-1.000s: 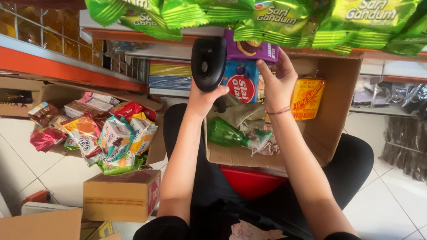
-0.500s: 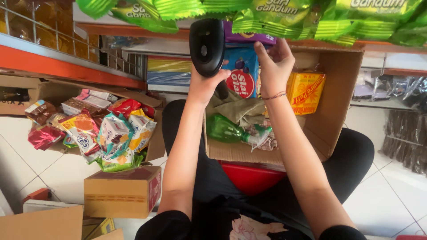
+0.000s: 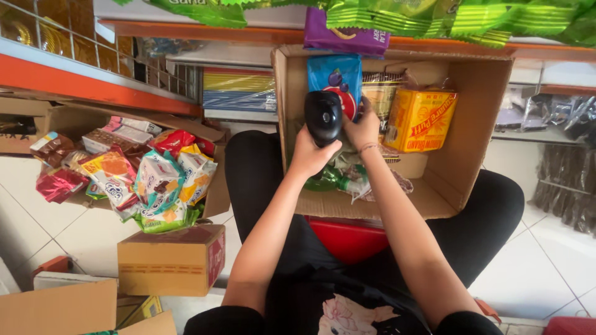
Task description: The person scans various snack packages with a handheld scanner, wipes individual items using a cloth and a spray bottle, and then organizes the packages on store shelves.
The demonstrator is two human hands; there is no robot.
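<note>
My left hand (image 3: 310,152) grips a black handheld scanner (image 3: 323,116) held upright over an open cardboard box (image 3: 478,124) on my lap. My right hand (image 3: 362,127) holds a blue snack packet (image 3: 335,77) right behind the scanner, inside the box. Beside the blue packet lie a yellow packet (image 3: 421,119) and a brown striped packet (image 3: 377,93). A green packet (image 3: 323,181) and clear wrappers sit at the box's bottom.
An open box of mixed snack packets (image 3: 143,177) stands on the floor at left, a shut small carton (image 3: 171,260) in front of it. Green snack bags (image 3: 434,18) hang from an orange shelf (image 3: 74,84) above. A red stool (image 3: 347,239) shows below the box.
Both hands have come down from in front of the hanging bags into the box, carrying the scanner and the blue packet lower. The view has tilted downward.
</note>
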